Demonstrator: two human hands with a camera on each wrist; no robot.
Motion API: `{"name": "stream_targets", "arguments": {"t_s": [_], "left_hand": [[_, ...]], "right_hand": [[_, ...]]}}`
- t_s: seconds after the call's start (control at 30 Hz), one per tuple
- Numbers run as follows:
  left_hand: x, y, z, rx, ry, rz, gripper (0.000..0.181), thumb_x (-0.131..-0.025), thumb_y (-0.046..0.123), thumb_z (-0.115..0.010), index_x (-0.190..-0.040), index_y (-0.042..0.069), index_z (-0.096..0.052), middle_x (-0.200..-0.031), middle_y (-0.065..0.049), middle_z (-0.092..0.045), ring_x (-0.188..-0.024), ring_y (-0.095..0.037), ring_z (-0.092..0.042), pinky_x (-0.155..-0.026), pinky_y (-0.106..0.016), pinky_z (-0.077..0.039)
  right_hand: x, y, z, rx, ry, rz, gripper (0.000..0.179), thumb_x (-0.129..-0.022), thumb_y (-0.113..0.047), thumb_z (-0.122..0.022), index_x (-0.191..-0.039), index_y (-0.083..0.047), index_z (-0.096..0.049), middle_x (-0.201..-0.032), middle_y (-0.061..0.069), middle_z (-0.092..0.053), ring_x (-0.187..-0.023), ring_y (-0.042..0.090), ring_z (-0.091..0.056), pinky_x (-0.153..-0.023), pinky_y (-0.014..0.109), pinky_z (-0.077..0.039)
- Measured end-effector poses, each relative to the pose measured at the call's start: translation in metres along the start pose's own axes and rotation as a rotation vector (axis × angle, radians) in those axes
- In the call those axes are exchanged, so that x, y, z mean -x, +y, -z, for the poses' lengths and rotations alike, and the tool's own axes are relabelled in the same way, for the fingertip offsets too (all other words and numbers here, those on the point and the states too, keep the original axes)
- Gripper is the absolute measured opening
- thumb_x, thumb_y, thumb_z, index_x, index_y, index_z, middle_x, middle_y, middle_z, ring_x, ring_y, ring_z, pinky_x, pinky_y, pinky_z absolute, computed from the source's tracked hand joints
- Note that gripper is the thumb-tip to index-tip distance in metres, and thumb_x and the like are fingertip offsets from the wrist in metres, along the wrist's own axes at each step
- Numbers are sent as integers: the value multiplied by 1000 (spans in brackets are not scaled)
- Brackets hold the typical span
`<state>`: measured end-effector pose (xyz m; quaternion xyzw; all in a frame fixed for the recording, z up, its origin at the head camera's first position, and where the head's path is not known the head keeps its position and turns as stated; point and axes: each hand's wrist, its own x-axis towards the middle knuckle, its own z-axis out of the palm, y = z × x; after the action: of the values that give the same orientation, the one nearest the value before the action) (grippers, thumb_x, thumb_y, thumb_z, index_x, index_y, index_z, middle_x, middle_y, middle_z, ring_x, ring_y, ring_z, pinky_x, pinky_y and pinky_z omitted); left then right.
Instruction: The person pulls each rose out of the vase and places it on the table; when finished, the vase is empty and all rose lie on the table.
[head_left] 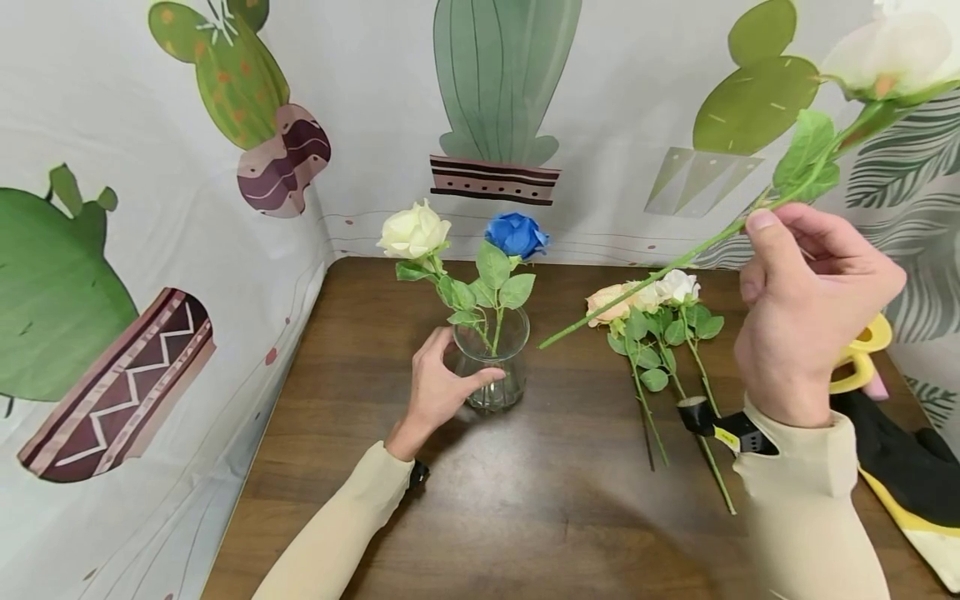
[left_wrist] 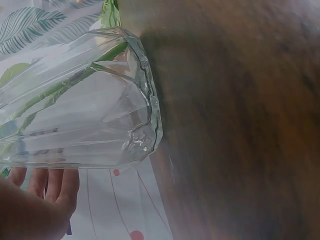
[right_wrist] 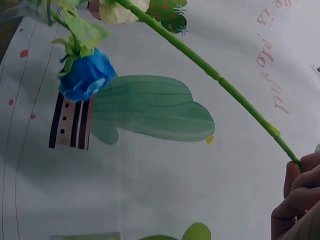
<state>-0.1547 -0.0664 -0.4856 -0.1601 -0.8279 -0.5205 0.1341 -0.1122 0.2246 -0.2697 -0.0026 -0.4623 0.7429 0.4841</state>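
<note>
A clear glass vase (head_left: 491,367) stands on the table, holding a cream rose (head_left: 414,231) and a blue rose (head_left: 517,235). My left hand (head_left: 442,385) grips the vase from its left, thumb across the front and fingers around the far side. In the left wrist view, green stems (left_wrist: 60,87) show through the ribbed glass (left_wrist: 100,135). Raised on the right, my right hand (head_left: 806,304) pinches the stem of a pale pink-white rose (head_left: 892,54). Its bare green stem (head_left: 637,287) slants down leftward, the cut end just right of the vase rim.
Several more roses lie on the table right of the vase, among them a peach rose (head_left: 609,304) and a white rose (head_left: 678,286). Yellow-handled scissors (head_left: 851,371) and a black cloth-like item (head_left: 900,458) lie at the right edge. A cactus-print cloth (head_left: 375,125) hangs behind.
</note>
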Motion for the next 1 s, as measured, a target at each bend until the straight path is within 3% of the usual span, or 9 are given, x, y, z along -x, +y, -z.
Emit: {"name": "stream_targets", "arguments": {"t_s": [0.13, 0.23, 0.4, 0.73, 1.0], "left_hand": [[0, 0, 0, 1, 2, 4, 72, -70, 32, -104, -131, 11, -73, -119, -10, -76, -117, -29, -73, -104, -52, -59], [0, 0, 0, 3, 1, 3, 72, -70, 32, -104, -131, 10, -73, -119, -10, -76, -117, -29, -73, -103, -52, -59], [1, 0, 0, 17, 1, -4, 71, -70, 30, -104, -130, 9, -73, -119, -11, -76, -117, -30, -73, -103, -56, -59], [0, 0, 1, 10, 4, -21, 71, -70, 30, -104, -131, 9, -73, -118, -14, -76, -116, -30, -73, -102, -58, -59], [0, 1, 1, 7, -6, -6, 72, -71, 32, -104, -131, 9, -72, -120, -14, -76, -118, -30, -73, -106, -54, -58]], "right_hand": [[-5, 2, 11, 24, -3, -9, 7, -81, 18, -79, -84, 20, -73, -60, 11, -68, -36, 11, -33, -41, 18, -29], [-10, 5, 21, 66, 22, -64, 6, -81, 17, -79, -83, 18, -74, -59, 10, -67, -36, 12, -33, -41, 19, -28], [-18, 16, 43, 225, 68, -196, 4, -82, 12, -81, -81, 10, -77, -59, 6, -68, -36, 11, -39, -40, 18, -28], [-40, 63, 104, 577, 32, -406, 9, -86, -2, -83, -81, -8, -83, -66, -10, -72, -51, 3, -54, -48, 14, -43], [-55, 102, 146, 738, 46, -607, 19, -89, -4, -79, -78, -19, -82, -65, -17, -72, -55, 2, -57, -50, 15, -43]]}}
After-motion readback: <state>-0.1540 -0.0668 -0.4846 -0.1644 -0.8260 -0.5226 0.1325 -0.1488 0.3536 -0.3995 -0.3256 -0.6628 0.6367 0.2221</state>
